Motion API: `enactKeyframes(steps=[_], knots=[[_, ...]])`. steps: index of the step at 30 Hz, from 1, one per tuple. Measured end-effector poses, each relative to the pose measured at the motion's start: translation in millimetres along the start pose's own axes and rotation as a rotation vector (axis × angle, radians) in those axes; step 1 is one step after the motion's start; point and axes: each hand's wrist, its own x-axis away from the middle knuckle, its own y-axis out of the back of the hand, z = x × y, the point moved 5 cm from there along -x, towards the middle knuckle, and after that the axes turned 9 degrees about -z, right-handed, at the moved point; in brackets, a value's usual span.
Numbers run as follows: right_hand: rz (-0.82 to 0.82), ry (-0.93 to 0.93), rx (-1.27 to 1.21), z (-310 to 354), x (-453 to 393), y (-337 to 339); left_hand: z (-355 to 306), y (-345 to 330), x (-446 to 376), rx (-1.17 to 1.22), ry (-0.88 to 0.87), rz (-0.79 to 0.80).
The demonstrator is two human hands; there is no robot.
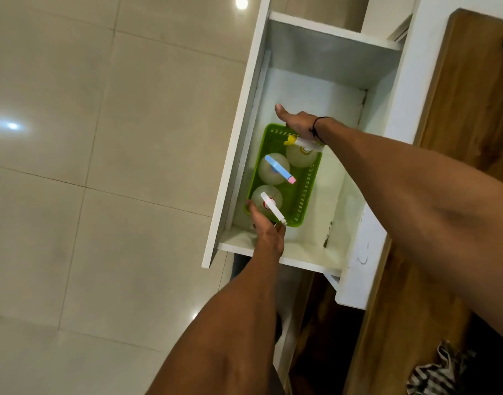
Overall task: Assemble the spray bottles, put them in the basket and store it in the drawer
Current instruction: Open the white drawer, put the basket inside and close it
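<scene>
A green slotted basket (303,192) sits inside the open white drawer (316,89), toward its near left side. Three clear spray bottles stand upright in it: one with a yellow-tipped white head (300,153) at the far end, one with a blue and pink head (276,166) in the middle, one with a white and red head (266,199) nearest me. My left hand (269,232) grips the basket's near end. My right hand (297,122) holds the far end, thumb stretched out, a black cord on the wrist.
Glossy beige floor tiles (102,166) fill the left. The drawer's front panel (233,143) faces the floor side. A wooden surface (472,95) lies to the right, with striped cloth (441,372) at the bottom right. The far half of the drawer holds nothing.
</scene>
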Motion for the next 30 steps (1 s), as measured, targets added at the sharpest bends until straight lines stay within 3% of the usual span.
enactKeyframes(steps=[8, 12, 14, 17, 20, 24, 26, 28, 30], knots=[[-0.1, 0.04, -0.004, -6, -12, -6, 0, 6, -15, -0.097, 0.041, -0.051], [-0.437, 0.264, 0.125, 3, 21, 11, -12, 9, 9, -0.344, -0.038, -0.088], [-0.58, 0.389, 0.217, 13, 48, 15, -23, 15, 26, -0.568, -0.151, -0.116], [-0.672, 0.613, 0.357, 37, 97, 8, -49, 22, 62, -0.921, -0.576, -0.148], [-0.671, 0.848, 0.501, 66, 140, -10, -84, 28, 96, -0.957, -0.904, -0.338], [-0.459, 0.98, 0.752, 92, 157, -44, -124, 41, 114, -0.809, -1.066, -0.546], [-0.385, 0.947, 0.824, 93, 157, -50, -132, 44, 103, -0.949, -0.967, -0.52], [-0.379, 0.931, 0.865, 92, 158, -49, -124, 43, 86, -1.069, -0.772, -0.363], [-0.373, 0.942, 0.912, 92, 161, -45, -116, 43, 79, -1.102, -0.731, -0.264]])
